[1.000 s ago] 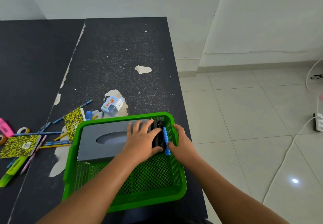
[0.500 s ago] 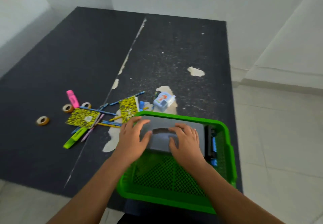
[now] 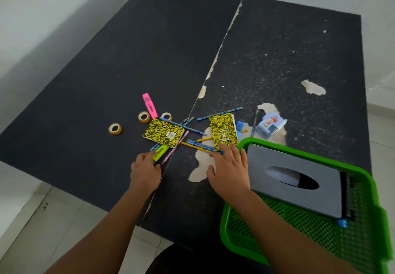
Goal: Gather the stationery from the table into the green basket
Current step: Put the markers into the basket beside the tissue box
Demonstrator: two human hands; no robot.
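The green basket (image 3: 303, 156) sits at the table's near right corner, holding a grey box (image 3: 277, 188) and a dark item along its right wall. Left of it lies a heap of stationery: two yellow speckled notebooks (image 3: 163, 132) (image 3: 223, 130), several blue and yellow pencils (image 3: 196, 144), a green highlighter (image 3: 160, 152), a pink highlighter (image 3: 149, 106) and three tape rolls (image 3: 115, 129). My left hand (image 3: 145, 172) closes its fingers on the near end of the green highlighter. My right hand (image 3: 229, 169) lies flat, fingers spread, its tips on the pencils by the right notebook.
A small blue-and-white box (image 3: 270, 125) lies just behind the basket. The black table (image 3: 106, 70) has a seam down its middle and chipped pale patches. White floor tiles show beyond the near edge, and a white wall runs behind.
Both hands have left the grey box in the basket and moved left onto the stationery heap. The view has swung left, and my left hand has closed on the green highlighter.
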